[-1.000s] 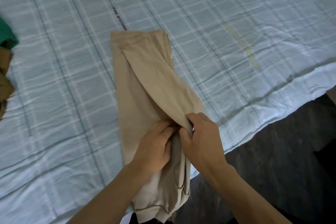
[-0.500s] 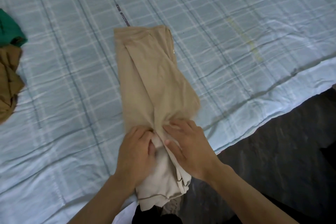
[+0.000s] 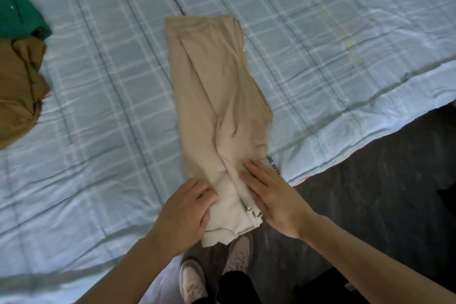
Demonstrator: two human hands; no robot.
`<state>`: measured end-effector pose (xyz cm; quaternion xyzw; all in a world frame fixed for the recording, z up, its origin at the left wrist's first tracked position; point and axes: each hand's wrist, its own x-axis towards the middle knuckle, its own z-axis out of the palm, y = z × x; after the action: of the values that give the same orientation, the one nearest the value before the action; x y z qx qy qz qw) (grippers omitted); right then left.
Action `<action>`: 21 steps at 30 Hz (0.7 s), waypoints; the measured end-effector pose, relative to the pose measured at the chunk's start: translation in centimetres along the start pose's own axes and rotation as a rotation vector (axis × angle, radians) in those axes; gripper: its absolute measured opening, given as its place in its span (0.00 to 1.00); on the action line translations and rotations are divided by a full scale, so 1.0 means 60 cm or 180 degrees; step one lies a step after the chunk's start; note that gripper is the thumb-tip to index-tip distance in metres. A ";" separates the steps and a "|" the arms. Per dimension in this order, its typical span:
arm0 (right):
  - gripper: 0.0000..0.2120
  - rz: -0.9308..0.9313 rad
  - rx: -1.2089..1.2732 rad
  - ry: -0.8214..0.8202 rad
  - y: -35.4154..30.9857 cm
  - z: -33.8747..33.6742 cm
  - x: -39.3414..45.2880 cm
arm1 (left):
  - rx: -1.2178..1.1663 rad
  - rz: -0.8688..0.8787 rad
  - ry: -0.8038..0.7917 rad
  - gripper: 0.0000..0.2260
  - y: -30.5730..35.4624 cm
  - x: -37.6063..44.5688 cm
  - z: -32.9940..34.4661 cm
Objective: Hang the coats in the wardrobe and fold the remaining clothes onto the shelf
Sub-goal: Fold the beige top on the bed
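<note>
A beige garment [image 3: 217,96] lies folded into a long narrow strip on the bed [image 3: 103,96], its near end hanging over the bed's edge. My left hand [image 3: 183,215] rests on the left side of that near end, fingers curled over the cloth. My right hand [image 3: 271,195] lies flat on its right side, fingers stretched out and pressing the fabric down. Neither hand lifts the garment.
A green garment [image 3: 19,15] and a crumpled brown garment [image 3: 17,91] lie at the bed's left edge of view. The bed has a pale blue checked cover. Dark floor [image 3: 382,192] runs along the right, and my shoes [image 3: 195,281] stand below the garment's end.
A second ago both hands pinched the folded flap near the garment's lower end. They have since laid it down, and now the right hand lies flat on it while the left rests alongside.
</note>
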<state>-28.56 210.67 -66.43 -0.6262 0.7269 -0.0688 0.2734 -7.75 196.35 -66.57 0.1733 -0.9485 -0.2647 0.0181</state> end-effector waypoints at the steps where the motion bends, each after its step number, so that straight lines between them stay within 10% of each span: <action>1: 0.29 -0.0034 0.0071 0.0086 0.004 0.003 -0.015 | -0.0038 0.0101 -0.0119 0.14 -0.004 -0.011 0.001; 8: 0.40 0.0098 -0.0664 0.0435 -0.012 0.046 -0.044 | 0.0649 0.0523 -0.0858 0.35 -0.010 -0.045 -0.002; 14: 0.24 -0.0069 -0.0128 0.1135 -0.017 0.033 -0.023 | 0.0189 0.0611 0.0063 0.13 0.001 -0.035 -0.004; 21: 0.17 -0.0236 0.0186 0.0836 -0.018 -0.015 -0.057 | -0.0964 -0.0509 0.0071 0.07 0.018 -0.073 -0.037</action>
<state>-27.80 213.49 -64.14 -0.6300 0.7305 -0.1814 0.1913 -3.73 197.61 -63.86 0.2463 -0.8807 -0.4033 0.0334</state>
